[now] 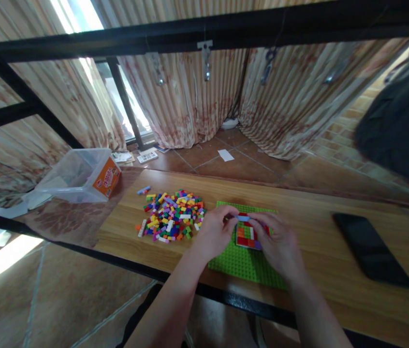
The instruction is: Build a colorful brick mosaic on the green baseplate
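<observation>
A green baseplate (241, 263) lies on the wooden table, with a small block of red, orange and white bricks (246, 237) built on it. Both my hands sit over that block. My left hand (216, 231) and my right hand (276, 244) pinch the two ends of a light blue brick (243, 218), holding it at the block's far edge. A heap of loose coloured bricks (172, 215) lies just left of the baseplate, close to my left hand.
A clear plastic tub (80, 175) with an orange label stands at the table's far left. A black phone (370, 249) lies flat at the right. A black metal frame runs overhead, and curtains hang behind the table.
</observation>
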